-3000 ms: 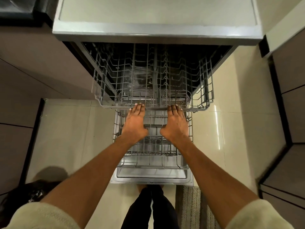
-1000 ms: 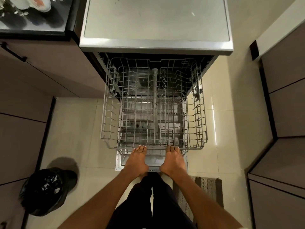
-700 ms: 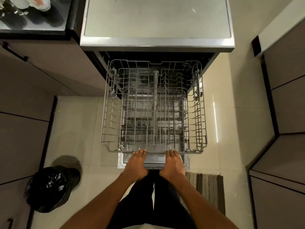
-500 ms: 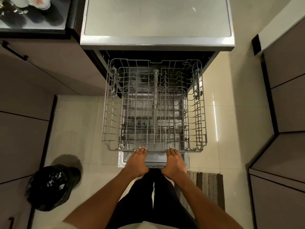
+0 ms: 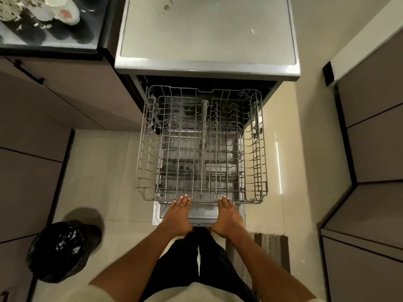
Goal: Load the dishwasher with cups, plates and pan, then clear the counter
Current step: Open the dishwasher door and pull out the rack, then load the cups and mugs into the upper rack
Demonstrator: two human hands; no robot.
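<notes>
Both hands (image 5: 204, 214) touch the upper rack (image 5: 201, 147) rim.

Both hands, left hand (image 5: 177, 211) and right hand (image 5: 229, 213), fingers straight on front rim of pulled-out upper rack (image 5: 148, 162).

Rack (image 5: 202, 149) before dishwasher (image 5: 207, 68), apparently above door (image 5: 202, 214).

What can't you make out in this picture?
Head view only:
- Lower rack: blurred behind the upper rack wires.
- Dishes on the counter: cut off by the top edge.
- Fingertips: whether they hook the rack's front rail, too small to tell.
- Feet: hidden by legs.
</notes>
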